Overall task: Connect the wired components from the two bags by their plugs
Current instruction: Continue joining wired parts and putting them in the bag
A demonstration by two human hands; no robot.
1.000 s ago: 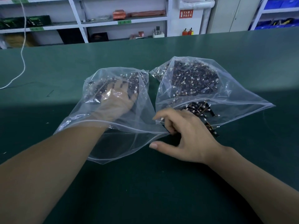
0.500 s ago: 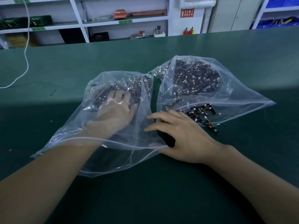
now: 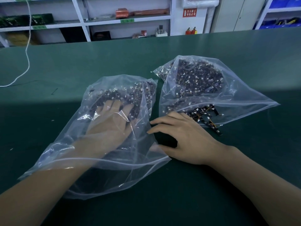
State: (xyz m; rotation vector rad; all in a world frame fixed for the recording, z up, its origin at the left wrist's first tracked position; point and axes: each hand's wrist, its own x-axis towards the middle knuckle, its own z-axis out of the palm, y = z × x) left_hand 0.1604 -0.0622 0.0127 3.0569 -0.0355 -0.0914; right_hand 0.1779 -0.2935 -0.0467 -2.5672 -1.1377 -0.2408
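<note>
The left hand (image 3: 112,123) is lying inside the left bag (image 3: 91,160), a clear plastic one spread on the green counter (image 3: 211,193), with the forearm passing in through the bag's open mouth. Its fingers (image 3: 108,104) are reaching forward into the heap of dark wired components (image 3: 130,95) piled at the far end of that bag, just beyond the fingertips; the tips are buried among the pieces, so I cannot tell whether they are gripping any of them.

The right hand (image 3: 187,137) is resting palm down on the counter just to the right of the left hand, outside both bags. Its fingers are stretching out loosely toward the left bag's right edge, and its thumb is lying against the plastic near that bag's mouth; it is holding nothing that can be seen, its fingers relaxed and not curled round anything.

Just beyond the right hand the right bag (image 3: 236,101) is lying with its mouth facing the right hand, filled at its far end with more dark components with white plugs (image 3: 198,77). A few spilled components (image 3: 206,116) with orange and yellow wires are lying at that mouth, right beside the right hand's knuckles.

Far to the left of the left hand a white cable (image 3: 27,51) is trailing across the counter.
</note>
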